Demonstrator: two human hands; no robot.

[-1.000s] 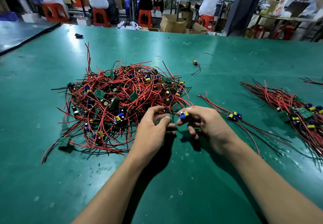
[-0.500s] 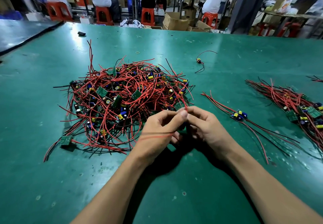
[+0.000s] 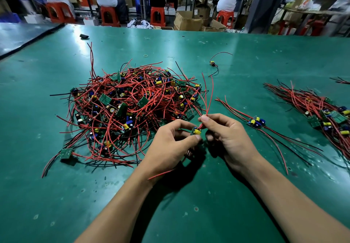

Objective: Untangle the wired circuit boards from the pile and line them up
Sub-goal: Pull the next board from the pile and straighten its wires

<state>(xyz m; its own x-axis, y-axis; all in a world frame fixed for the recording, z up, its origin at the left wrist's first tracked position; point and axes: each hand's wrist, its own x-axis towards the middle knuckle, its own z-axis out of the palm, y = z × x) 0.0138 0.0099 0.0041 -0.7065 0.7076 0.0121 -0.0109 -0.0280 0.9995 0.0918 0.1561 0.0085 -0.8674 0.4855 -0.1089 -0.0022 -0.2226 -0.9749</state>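
A tangled pile of wired circuit boards [image 3: 132, 108] with red and black leads lies left of centre on the green table [image 3: 189, 214]. Just in front of its right edge, my left hand [image 3: 170, 148] pinches a small board with a yellow capacitor [image 3: 196, 131]. My right hand [image 3: 227, 136] pinches that board's red wires [image 3: 208, 98], which stand up from my fingertips. To the right lies a small group of separated boards [image 3: 256, 122] with straight leads. Further right is a larger lined-up bundle [image 3: 325, 115].
A single wired board [image 3: 213, 63] lies alone beyond the pile. A small black object [image 3: 84, 36] sits far left on the table, and a rubber band [image 3: 145, 55] near it. People on red stools and cardboard boxes are behind the far edge.
My hands have drawn one board free of the pile's edge. Its red wires, earlier draped across my left hand, now point up from my right fingertips.
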